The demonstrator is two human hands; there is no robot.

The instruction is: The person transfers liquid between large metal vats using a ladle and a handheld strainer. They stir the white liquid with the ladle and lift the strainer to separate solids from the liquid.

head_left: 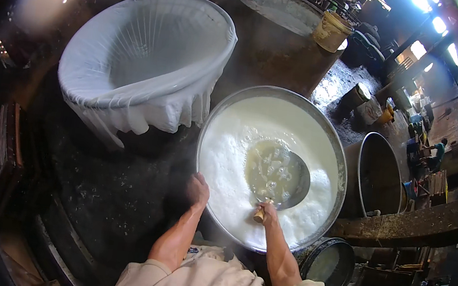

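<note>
A wide round metal vat point(343, 173) in front of me holds white foamy liquid point(255, 109). My right hand point(267, 211) is closed round the short wooden handle point(258, 215) of a large round metal ladle point(300, 180). The ladle's bowl lies partly in the vat, tilted, with thin yellowish liquid and pale clumps point(271, 167) in and around it. At the vat's left side my left hand point(198, 190) grips the rim, its fingertips partly hidden.
Left of the vat stands a big round container draped with white cloth point(144, 96). A tall metal drum point(377, 177) is on the right, a smaller vessel point(331, 265) at lower right. A yellowish bucket point(332, 31) sits farther back. Another person point(436, 154) is at far right.
</note>
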